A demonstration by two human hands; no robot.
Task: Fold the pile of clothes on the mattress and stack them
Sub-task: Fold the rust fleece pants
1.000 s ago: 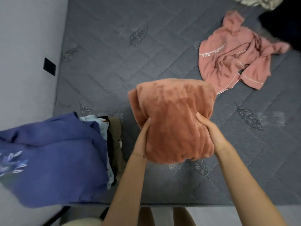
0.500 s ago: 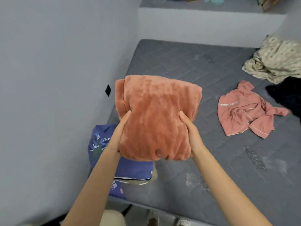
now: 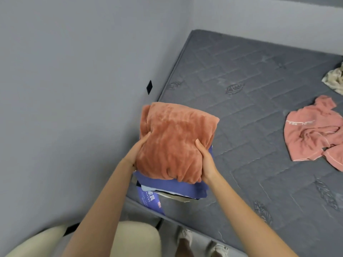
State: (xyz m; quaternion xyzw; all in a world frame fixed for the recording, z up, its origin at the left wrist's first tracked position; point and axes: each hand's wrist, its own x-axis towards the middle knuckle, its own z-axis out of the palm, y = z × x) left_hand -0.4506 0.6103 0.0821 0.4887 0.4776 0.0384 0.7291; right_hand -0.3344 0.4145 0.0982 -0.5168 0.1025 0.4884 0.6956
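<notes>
**Orange fleece over the stack**

Grey quilted mattress (image 3: pixel 250 112) set against a grey wall (image 3: pixel 74 89). The stack of folded clothes (image 3: pixel 172 186) sits at its near corner, blue layer on top. Since half a second ago the folded orange fleece (image 3: pixel 174 141) has come lower and is now right over the stack; contact unclear. Left hand (image 3: pixel 136 151) and right hand (image 3: pixel 205 160) grip its sides, fingers hidden beneath. Well right of the stack: crumpled pink top (image 3: pixel 313 134), and beyond it a cream cloth (image 3: pixel 334 80). The fleece covers most of the stack.

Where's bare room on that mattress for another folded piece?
Bare mattress runs between the folded stack by the wall and the crumpled pink top, and along the near edge. Crowded: the stack's corner, where the left hand and right hand hold the orange bundle.
</notes>
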